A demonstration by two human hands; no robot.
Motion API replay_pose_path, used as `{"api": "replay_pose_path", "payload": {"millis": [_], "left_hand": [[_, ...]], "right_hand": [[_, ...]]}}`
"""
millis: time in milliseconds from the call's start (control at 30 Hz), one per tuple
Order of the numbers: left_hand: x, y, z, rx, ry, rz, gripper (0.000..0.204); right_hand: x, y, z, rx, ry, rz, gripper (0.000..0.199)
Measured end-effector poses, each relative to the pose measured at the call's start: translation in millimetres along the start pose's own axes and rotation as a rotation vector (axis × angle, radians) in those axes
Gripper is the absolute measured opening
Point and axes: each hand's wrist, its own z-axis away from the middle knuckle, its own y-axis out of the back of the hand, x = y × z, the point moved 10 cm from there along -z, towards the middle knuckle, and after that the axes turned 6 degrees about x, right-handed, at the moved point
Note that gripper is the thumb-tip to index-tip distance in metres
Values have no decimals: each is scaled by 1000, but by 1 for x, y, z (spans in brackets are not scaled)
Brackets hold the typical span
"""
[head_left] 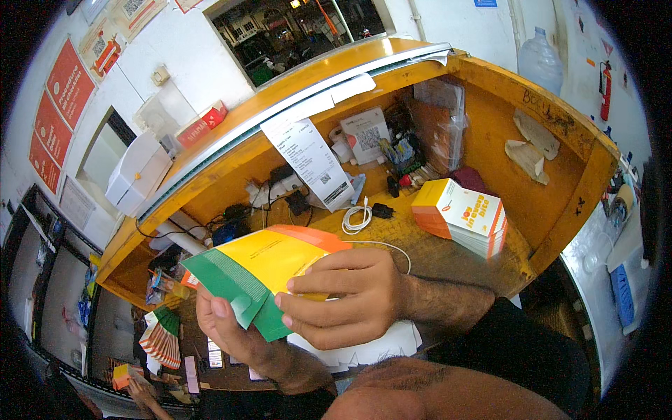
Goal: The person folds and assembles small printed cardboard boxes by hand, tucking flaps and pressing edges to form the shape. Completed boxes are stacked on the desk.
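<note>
In front of me I hold a flat printed card sleeve [262,255] with green, yellow and orange panels, tilted above the desk. My left hand [241,339] grips its green end from below, the thumb in front and the other fingers partly hidden behind it. My right hand [350,297] lies across the lower right of the yellow panel, fingers bent against it and the thumb out of sight. A green flap [269,315] folds down between my two hands. Farther right, a stack of similar white, yellow and orange card sleeves [462,217] stands on the desk.
White sheets [357,350] lie under my hands. Behind are a coiled white cable [357,218], a black charger [382,210] and a hanging receipt [308,161]. At lower left, another person's hand [143,392] is at a yellow-orange piece, near fanned sleeves [159,343].
</note>
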Motion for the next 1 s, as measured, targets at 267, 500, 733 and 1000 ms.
{"api": "replay_pose_path", "payload": {"millis": [267, 500, 733, 1000], "left_hand": [[5, -4, -2, -53, -13, -126, 35], [-3, -8, 3, -135, -63, -95, 28], [5, -21, 22, -90, -220, -214, 20], [-13, -15, 17, -88, -130, 6, 15]], "right_hand": [[0, 1, 1, 41, -48, 20, 21], [3, 1, 4, 55, -78, 81, 26], [14, 0, 12, 40, -164, 61, 30], [11, -5, 11, 53, -195, -10, 29]]}}
